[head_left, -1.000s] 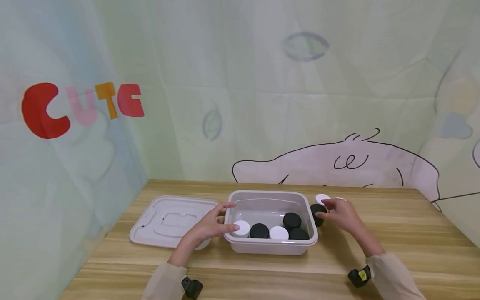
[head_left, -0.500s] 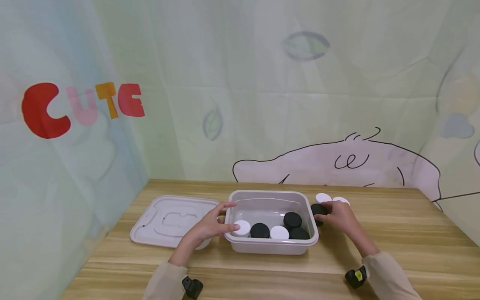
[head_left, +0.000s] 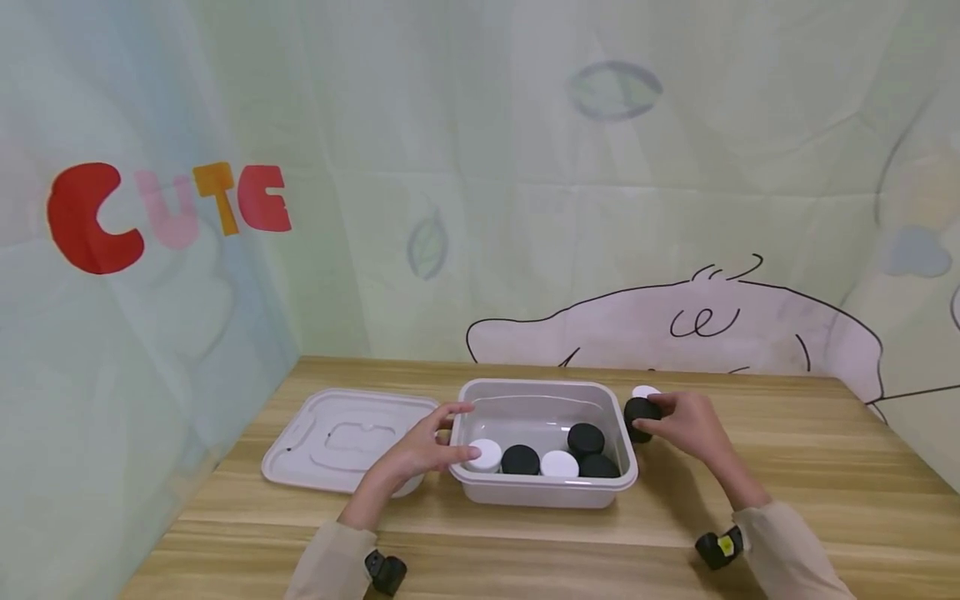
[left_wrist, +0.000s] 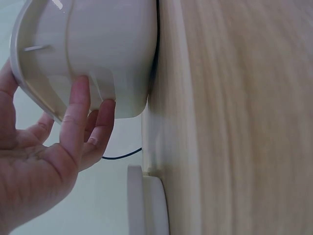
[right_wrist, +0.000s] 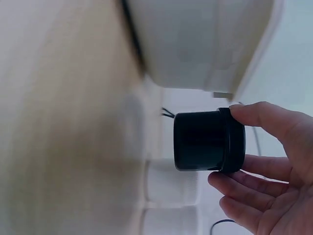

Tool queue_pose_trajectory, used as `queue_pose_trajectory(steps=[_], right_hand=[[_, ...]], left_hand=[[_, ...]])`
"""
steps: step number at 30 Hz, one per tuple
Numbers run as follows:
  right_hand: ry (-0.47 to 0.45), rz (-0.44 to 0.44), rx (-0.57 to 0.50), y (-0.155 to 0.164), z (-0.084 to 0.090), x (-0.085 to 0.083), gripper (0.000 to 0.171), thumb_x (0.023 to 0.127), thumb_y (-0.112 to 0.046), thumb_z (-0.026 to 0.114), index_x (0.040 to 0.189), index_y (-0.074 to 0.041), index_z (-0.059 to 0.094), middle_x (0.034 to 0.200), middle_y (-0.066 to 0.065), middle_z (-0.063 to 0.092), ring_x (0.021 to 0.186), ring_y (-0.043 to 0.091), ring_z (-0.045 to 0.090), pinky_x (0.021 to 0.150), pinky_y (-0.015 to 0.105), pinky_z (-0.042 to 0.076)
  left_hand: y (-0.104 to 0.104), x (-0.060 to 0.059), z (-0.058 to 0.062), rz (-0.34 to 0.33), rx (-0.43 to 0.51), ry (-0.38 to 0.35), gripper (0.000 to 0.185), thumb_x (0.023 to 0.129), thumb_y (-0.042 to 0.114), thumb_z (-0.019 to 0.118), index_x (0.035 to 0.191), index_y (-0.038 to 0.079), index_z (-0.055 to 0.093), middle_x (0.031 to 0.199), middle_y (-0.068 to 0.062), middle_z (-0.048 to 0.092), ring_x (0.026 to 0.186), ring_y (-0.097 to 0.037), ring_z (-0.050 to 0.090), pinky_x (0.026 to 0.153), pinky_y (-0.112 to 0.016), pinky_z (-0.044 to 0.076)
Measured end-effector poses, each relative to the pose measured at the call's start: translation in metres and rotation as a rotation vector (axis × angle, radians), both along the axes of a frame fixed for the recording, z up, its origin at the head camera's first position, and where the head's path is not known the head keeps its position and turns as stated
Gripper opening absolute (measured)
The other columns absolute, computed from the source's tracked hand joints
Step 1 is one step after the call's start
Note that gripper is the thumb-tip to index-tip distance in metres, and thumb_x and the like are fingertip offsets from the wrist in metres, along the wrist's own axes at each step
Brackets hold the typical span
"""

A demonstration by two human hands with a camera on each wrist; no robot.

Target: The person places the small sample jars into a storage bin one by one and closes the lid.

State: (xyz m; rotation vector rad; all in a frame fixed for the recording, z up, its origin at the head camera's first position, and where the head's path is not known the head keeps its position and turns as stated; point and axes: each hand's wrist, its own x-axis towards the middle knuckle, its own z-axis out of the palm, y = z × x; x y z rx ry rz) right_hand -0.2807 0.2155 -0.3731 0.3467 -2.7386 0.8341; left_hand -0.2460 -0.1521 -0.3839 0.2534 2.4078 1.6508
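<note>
My right hand [head_left: 692, 427] pinches a black lidded jar [head_left: 641, 418] by its lid, just right of the pale plastic box [head_left: 547, 493]. In the right wrist view this jar [right_wrist: 200, 141] is held off the table, with thumb and fingers on opposite sides of its lid. My left hand [head_left: 420, 448] holds the box's left end, thumb and a finger over the rim. Other fingers touch the outer wall in the left wrist view. Inside the box stand white-lidded jars [head_left: 559, 465] and black-lidded jars [head_left: 520, 460], several in all.
A pale box lid [head_left: 300, 446] lies flat on the table [head_left: 525, 554], left of the box. Behind my right hand is a white jar [head_left: 643, 391]; two white jars [right_wrist: 171, 182] show in the right wrist view. A printed curtain [head_left: 525, 250] hangs behind the table.
My right hand has closed its fingers on the black jar's lid and raised the jar slightly. My left hand and the box have stayed in place.
</note>
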Motion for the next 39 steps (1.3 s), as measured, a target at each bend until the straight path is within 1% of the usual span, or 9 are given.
queue_pose_trajectory(steps=[3, 6, 11, 17, 18, 20, 25, 32, 39], right_hand=[[-0.012, 0.003, -0.028, 0.001, 0.010, 0.003, 0.047, 0.070, -0.021, 0.076, 0.102, 0.011, 0.063, 0.084, 0.019, 0.067, 0.073, 0.024, 0.061, 0.059, 0.029, 0.044], [-0.028, 0.004, -0.024, 0.002, 0.020, 0.006, 0.049, 0.073, -0.024, 0.074, 0.107, 0.010, 0.062, 0.088, 0.020, 0.066, 0.075, 0.025, 0.059, 0.059, 0.029, 0.043], [-0.007, 0.011, -0.018, 0.001, 0.034, 0.010, 0.050, 0.075, -0.024, 0.072, 0.111, 0.008, 0.060, 0.096, 0.022, 0.065, 0.084, 0.031, 0.059, 0.066, 0.037, 0.047], [0.008, 0.031, -0.034, -0.011, 0.048, 0.017, 0.045, 0.075, -0.022, 0.073, 0.109, 0.006, 0.062, 0.096, 0.019, 0.065, 0.088, 0.032, 0.058, 0.075, 0.045, 0.046], [0.012, 0.036, -0.036, -0.015, 0.050, 0.019, 0.044, 0.075, -0.022, 0.073, 0.108, 0.005, 0.063, 0.096, 0.018, 0.065, 0.088, 0.032, 0.058, 0.076, 0.045, 0.045], [0.018, 0.051, -0.048, -0.021, 0.052, 0.020, 0.043, 0.074, -0.021, 0.074, 0.107, 0.005, 0.063, 0.095, 0.018, 0.066, 0.086, 0.031, 0.058, 0.072, 0.043, 0.046], [0.027, 0.096, -0.070, -0.038, 0.052, 0.022, 0.042, 0.072, -0.020, 0.075, 0.105, 0.005, 0.064, 0.092, 0.015, 0.066, 0.079, 0.024, 0.057, 0.061, 0.032, 0.046], [0.041, 0.154, -0.055, -0.060, 0.041, 0.018, 0.041, 0.071, -0.020, 0.075, 0.103, 0.003, 0.066, 0.089, 0.011, 0.067, 0.086, 0.026, 0.061, 0.076, 0.044, 0.048], [-0.009, 0.199, -0.077, -0.077, 0.027, 0.008, 0.043, 0.072, -0.020, 0.075, 0.106, 0.004, 0.065, 0.094, 0.014, 0.067, 0.088, 0.027, 0.062, 0.078, 0.043, 0.048]], left_hand=[[0.000, -0.001, -0.001, 0.002, 0.003, -0.004, 0.066, 0.077, 0.020, 0.074, 0.133, 0.015, 0.041, 0.127, -0.022, 0.043, 0.104, -0.032, 0.053, 0.068, -0.037, 0.050], [-0.001, -0.001, -0.001, -0.006, 0.011, -0.006, 0.066, 0.077, 0.020, 0.073, 0.134, 0.015, 0.040, 0.128, -0.023, 0.042, 0.105, -0.032, 0.053, 0.068, -0.037, 0.050], [-0.001, -0.001, -0.001, -0.016, 0.019, -0.003, 0.066, 0.077, 0.020, 0.073, 0.134, 0.014, 0.040, 0.128, -0.023, 0.042, 0.106, -0.033, 0.053, 0.068, -0.037, 0.050], [-0.002, -0.002, -0.001, -0.020, 0.018, 0.001, 0.066, 0.077, 0.020, 0.073, 0.134, 0.014, 0.040, 0.127, -0.024, 0.043, 0.106, -0.033, 0.053, 0.068, -0.036, 0.050], [-0.002, -0.002, -0.001, -0.020, 0.018, 0.002, 0.066, 0.077, 0.020, 0.073, 0.134, 0.014, 0.040, 0.127, -0.024, 0.043, 0.105, -0.033, 0.053, 0.068, -0.036, 0.050], [-0.002, -0.002, -0.002, -0.022, 0.021, 0.003, 0.066, 0.077, 0.020, 0.073, 0.134, 0.014, 0.040, 0.127, -0.024, 0.043, 0.105, -0.033, 0.053, 0.068, -0.036, 0.050], [-0.002, -0.001, -0.002, -0.033, 0.019, 0.011, 0.066, 0.077, 0.022, 0.073, 0.134, 0.014, 0.040, 0.126, -0.024, 0.043, 0.103, -0.032, 0.053, 0.067, -0.035, 0.050], [-0.001, -0.001, -0.002, -0.026, 0.005, 0.026, 0.066, 0.076, 0.023, 0.074, 0.133, 0.014, 0.041, 0.121, -0.021, 0.048, 0.097, -0.026, 0.052, 0.064, -0.033, 0.047], [-0.002, -0.001, -0.003, -0.042, 0.028, 0.024, 0.067, 0.076, 0.022, 0.074, 0.133, 0.012, 0.040, 0.114, -0.018, 0.050, 0.090, -0.022, 0.052, 0.061, -0.029, 0.045]])
